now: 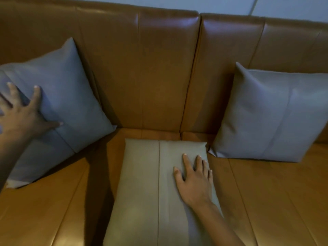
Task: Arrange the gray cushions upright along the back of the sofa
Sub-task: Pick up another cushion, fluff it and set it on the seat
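Three gray cushions are on a brown leather sofa. The left cushion (71,96) leans against the sofa back (159,68), and my left hand (21,114) lies flat on its front with the fingers spread. The right cushion (273,116) stands upright against the back, touched by no hand. The middle cushion (150,192) lies flat on the seat, its far edge close to the back. My right hand (193,180) rests palm down on its right half, fingers apart, gripping nothing.
The sofa seat (275,201) stretches to both sides of the flat cushion. A pale wall (213,4) shows above the sofa back. A vertical gap between two back sections runs just behind the middle cushion.
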Action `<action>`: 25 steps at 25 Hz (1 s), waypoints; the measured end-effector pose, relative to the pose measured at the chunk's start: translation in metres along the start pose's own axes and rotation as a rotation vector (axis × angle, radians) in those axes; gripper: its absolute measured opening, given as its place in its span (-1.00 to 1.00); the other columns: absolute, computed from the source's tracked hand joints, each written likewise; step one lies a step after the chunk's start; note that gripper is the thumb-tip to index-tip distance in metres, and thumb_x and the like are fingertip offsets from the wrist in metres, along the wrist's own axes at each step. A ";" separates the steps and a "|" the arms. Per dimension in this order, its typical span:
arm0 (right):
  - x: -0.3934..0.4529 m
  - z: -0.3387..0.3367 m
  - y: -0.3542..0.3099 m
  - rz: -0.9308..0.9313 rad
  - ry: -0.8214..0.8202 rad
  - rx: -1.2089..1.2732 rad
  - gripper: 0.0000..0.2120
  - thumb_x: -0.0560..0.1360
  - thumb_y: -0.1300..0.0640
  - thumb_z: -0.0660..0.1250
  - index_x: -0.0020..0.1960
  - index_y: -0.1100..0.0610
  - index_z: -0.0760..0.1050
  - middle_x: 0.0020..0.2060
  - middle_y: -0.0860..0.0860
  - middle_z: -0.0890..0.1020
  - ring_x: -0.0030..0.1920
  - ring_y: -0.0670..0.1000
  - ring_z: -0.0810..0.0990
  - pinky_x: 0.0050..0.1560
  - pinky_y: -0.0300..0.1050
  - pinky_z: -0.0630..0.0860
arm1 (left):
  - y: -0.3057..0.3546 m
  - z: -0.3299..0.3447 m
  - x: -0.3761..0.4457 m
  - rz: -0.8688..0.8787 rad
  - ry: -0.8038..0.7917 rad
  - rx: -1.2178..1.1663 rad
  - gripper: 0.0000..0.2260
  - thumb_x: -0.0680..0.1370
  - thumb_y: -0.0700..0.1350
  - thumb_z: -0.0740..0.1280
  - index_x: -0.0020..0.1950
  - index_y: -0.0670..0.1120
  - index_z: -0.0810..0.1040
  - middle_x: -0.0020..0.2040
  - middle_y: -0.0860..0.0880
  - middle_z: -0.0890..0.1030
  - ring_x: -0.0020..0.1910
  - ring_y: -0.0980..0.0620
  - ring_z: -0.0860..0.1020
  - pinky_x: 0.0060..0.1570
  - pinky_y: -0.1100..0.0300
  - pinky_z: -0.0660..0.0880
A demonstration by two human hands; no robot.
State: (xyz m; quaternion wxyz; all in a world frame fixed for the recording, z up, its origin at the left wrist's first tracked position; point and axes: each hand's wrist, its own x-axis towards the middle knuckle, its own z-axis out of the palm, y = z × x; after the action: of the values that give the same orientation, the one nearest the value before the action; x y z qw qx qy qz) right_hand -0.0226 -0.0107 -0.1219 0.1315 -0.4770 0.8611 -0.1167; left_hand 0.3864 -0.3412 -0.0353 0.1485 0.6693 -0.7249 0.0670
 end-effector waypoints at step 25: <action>0.033 -0.012 -0.023 -0.219 -0.139 -0.135 -0.41 0.63 -0.27 -0.19 0.62 -0.18 -0.15 0.64 0.00 -0.17 0.61 0.11 -0.27 0.53 0.23 -0.34 | 0.212 0.040 -0.321 0.379 -0.421 -0.345 -0.32 0.47 0.51 -0.10 0.54 0.35 -0.19 0.59 0.13 -0.30 0.56 0.00 -0.33 0.47 -0.29 -0.21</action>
State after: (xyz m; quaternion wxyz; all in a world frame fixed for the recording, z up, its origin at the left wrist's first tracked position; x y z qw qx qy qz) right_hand -0.0257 -0.0497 -0.1068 0.1449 -0.5828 0.7986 -0.0390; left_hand 0.1912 -0.0276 -0.1495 0.0913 0.4865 -0.8521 -0.1700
